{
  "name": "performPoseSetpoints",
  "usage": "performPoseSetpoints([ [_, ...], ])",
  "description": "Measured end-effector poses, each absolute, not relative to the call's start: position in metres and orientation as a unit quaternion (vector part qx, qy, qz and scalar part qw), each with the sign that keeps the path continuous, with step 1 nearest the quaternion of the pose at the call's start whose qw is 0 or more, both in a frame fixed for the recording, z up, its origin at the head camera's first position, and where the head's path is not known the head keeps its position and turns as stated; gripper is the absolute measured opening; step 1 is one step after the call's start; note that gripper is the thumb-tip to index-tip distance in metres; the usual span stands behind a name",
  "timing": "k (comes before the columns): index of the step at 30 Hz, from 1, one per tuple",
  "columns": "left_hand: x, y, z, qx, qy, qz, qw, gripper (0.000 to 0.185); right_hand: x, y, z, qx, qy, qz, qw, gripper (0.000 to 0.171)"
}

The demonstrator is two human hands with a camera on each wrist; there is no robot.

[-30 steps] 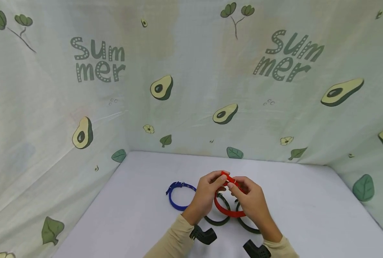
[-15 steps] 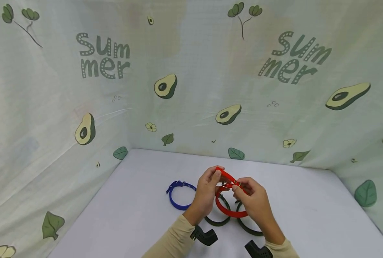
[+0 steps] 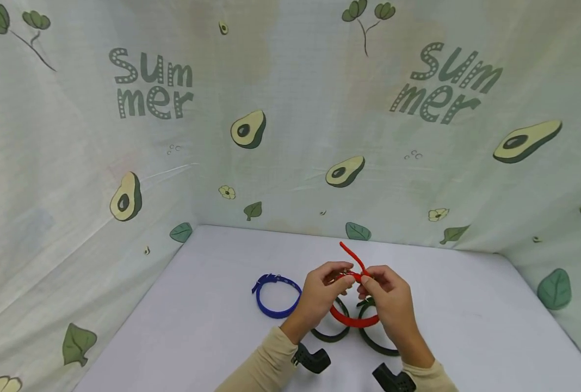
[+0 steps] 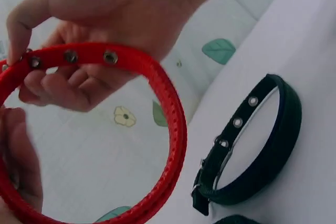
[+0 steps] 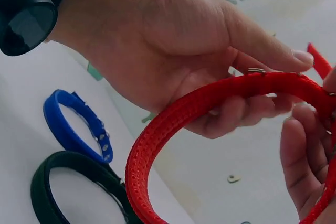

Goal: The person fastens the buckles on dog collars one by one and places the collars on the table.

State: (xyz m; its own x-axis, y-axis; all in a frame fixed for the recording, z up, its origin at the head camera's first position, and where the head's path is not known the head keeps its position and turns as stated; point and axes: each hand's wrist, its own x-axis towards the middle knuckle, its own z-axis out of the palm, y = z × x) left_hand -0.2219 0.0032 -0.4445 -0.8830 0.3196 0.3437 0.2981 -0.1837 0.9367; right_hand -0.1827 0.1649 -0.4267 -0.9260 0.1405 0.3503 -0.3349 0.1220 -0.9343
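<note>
A red buckled collar [image 3: 354, 322] hangs as a loop between both hands, above the table. My left hand [image 3: 312, 296] pinches it near the buckle, which the fingers mostly cover. Just right of that, my right hand [image 3: 393, 299] pinches the strap between thumb and fingers. The free red strap end [image 3: 353, 255] sticks up and away behind the fingertips. Metal eyelets line the red band [image 4: 178, 135] in the left wrist view. In the right wrist view, the left thumb [image 5: 302, 57] lies along the collar beside a metal keeper.
A blue collar [image 3: 276, 314] lies buckled on the white table [image 3: 212, 326], left of the hands. Two dark green collars, one on the left [image 3: 329, 338] and one on the right [image 3: 381, 351], lie below the red loop. A printed cloth [image 3: 290, 109] stands behind.
The red strap end, earlier held in the left fingers, now points up free. The left hand has shifted right and down to the buckle, closer to the right hand.
</note>
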Motion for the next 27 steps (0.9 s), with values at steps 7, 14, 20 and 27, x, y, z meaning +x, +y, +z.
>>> performPoseSetpoints([
  [7, -0.216, 0.007, -0.439, 0.226, 0.652, 0.724, 0.005, 0.029, -0.184, 0.163, -0.427, 0.032, -0.680, 0.705, 0.201, 0.019],
  [14, -0.216, 0.005, -0.440, 0.187, 0.652, 0.732, 0.060, 0.027, -0.183, 0.164, -0.427, 0.009, -0.664, 0.718, 0.208, 0.037],
  [20, -0.218, 0.003, -0.437, 0.177, 0.660, 0.728, 0.052, 0.029, -0.184, 0.174, -0.427, 0.073, -0.737, 0.617, 0.265, 0.063],
  [27, -0.215, 0.003, -0.432, 0.196, 0.657, 0.728, 0.033, 0.029, -0.183, 0.181, -0.425, 0.142, -0.753, 0.580, 0.279, 0.043],
])
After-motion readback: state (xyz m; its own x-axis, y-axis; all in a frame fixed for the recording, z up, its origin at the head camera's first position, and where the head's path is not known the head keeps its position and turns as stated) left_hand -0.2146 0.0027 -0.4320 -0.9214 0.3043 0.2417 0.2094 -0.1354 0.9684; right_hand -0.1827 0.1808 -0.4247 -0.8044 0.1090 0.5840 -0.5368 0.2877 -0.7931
